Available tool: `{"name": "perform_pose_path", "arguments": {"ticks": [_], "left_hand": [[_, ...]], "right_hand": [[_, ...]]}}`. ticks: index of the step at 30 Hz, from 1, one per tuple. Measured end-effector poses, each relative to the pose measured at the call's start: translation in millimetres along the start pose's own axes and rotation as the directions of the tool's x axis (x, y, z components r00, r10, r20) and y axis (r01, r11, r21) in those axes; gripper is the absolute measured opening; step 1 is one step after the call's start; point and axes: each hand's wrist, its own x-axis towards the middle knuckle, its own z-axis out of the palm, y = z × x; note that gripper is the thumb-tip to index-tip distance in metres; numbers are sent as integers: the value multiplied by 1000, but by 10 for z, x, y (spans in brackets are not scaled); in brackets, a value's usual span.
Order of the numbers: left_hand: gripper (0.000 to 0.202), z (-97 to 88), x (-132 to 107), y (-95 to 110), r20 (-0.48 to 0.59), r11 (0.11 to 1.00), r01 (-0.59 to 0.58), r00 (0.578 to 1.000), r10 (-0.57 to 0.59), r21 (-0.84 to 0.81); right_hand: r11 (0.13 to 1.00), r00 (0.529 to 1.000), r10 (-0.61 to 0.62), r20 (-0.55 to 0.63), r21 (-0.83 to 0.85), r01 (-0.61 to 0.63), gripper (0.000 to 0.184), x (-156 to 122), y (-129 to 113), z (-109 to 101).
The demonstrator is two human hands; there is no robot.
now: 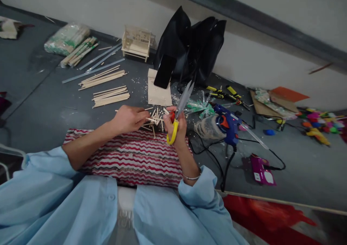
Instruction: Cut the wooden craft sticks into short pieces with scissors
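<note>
My left hand [131, 118] is at the near side of a heap of short cut wooden sticks [156, 116], its fingers pinched together. A pale stick [151, 119] pokes out from the fingertips, though the hold is partly hidden. In my right hand [180, 129] are scissors [184, 99] with yellow and red handles, blades pointing up and away from me. The right hand is just right of the heap. Beneath both wrists lies a striped red and white cloth pad [132, 158]. Longer wooden sticks [111, 97] lie in bundles to the left.
A small wooden bench model [136, 44] stands at the back, beside a black bag [189, 46]. A phone [165, 71] rests partly on paper [159, 97]. Right are pliers [217, 91], a blue glue gun [229, 124] with its cord, a purple box [262, 170] and colourful pom-poms [320, 120].
</note>
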Motion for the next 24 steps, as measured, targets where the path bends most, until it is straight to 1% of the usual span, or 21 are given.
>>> {"name": "perform_pose_path", "arguments": {"ticks": [3,7,9,12,16,21,23,24], "left_hand": [[22,0,13,31,76,997,74,994,-74,-2],[24,-44,44,93,194,989,140,970,-146,43],[27,-78,63,128,247,982,165,952,-182,91],[30,-125,91,177,309,970,195,922,-232,146],[32,-156,117,219,354,959,233,893,-277,164],[31,-121,121,239,392,947,261,865,-315,186],[29,-92,112,213,407,945,282,854,-325,163],[29,-80,107,188,387,941,312,858,-337,130]], "right_hand": [[993,994,-83,-64,-89,77,19,-17,-15,4],[978,982,-163,-97,-148,148,19,-47,-6,30],[968,977,-186,-106,-189,164,21,-54,16,36],[955,980,-173,-102,-261,141,23,-51,61,39],[928,987,-145,-65,-354,114,24,-47,116,47],[891,984,-177,-24,-429,149,27,-71,155,88],[882,982,-190,-7,-441,168,28,-70,170,90],[881,981,-192,-6,-441,170,28,-60,177,81]]}}
